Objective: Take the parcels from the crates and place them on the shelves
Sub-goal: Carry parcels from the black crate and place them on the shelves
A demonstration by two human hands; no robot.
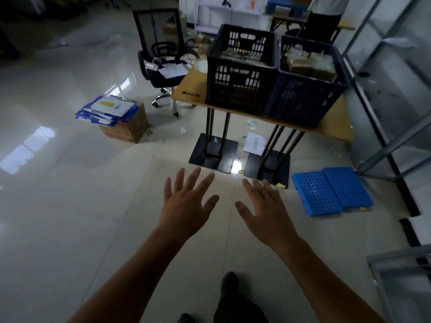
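Note:
Two crates stand side by side on a small wooden table: a black crate on the left and a dark blue crate on the right. Brown and clear-wrapped parcels fill the blue crate; flat parcels lie in the black one. Grey metal shelves rise at the right. My left hand and my right hand are stretched out over the floor in front of the table, fingers spread, holding nothing, well short of the crates.
A black office chair with papers stands left of the table. A cardboard box topped with blue mailers sits on the floor at left. Blue plastic lids lie by the shelf foot. Paper scraps litter the floor under the table.

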